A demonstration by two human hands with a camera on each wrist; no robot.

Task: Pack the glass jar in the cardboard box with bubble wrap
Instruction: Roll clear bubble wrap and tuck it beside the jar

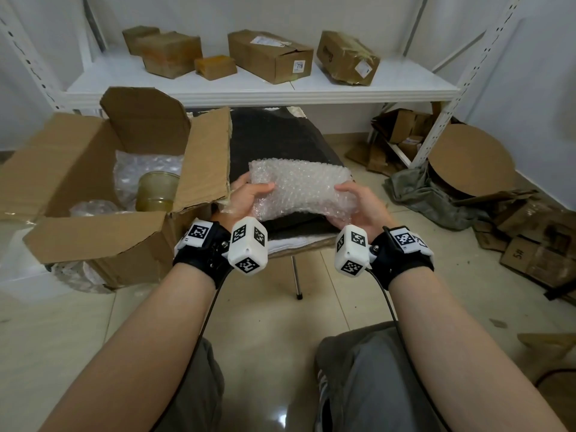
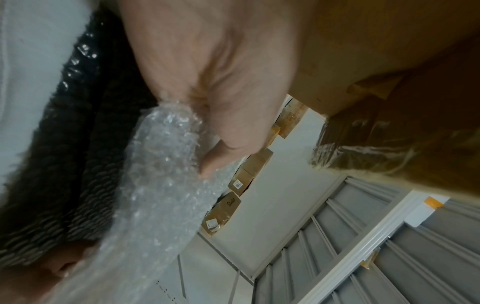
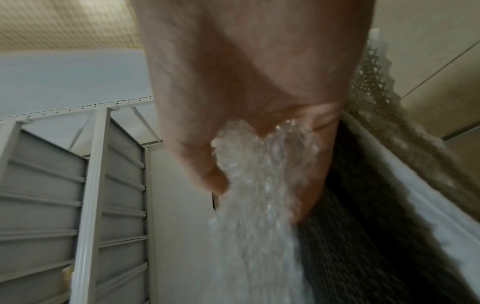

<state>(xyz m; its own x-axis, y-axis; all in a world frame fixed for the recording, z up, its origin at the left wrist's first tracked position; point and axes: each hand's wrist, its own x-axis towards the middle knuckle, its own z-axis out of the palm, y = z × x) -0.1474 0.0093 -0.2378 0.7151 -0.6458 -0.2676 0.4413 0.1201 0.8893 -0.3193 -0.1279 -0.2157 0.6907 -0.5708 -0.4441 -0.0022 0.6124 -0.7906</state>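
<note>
A folded sheet of clear bubble wrap (image 1: 304,187) hangs between both hands above a dark padded stool (image 1: 277,141). My left hand (image 1: 251,198) pinches its left edge, thumb on top; the left wrist view shows that thumb pressing the bubble wrap (image 2: 166,168). My right hand (image 1: 358,202) grips the right edge, and the bubble wrap (image 3: 259,195) runs out between thumb and fingers there. To the left stands the open cardboard box (image 1: 93,232), flaps up. Inside it a yellowish glass jar (image 1: 157,191) sits upright on more bubble wrap (image 1: 143,165).
A white metal shelf (image 1: 255,88) behind carries several taped cardboard boxes (image 1: 269,56). Flattened cardboard, a round cardboard disc (image 1: 470,159) and a crumpled grey-green cloth (image 1: 433,194) lie on the tiled floor at the right. My knees are at the bottom of the head view.
</note>
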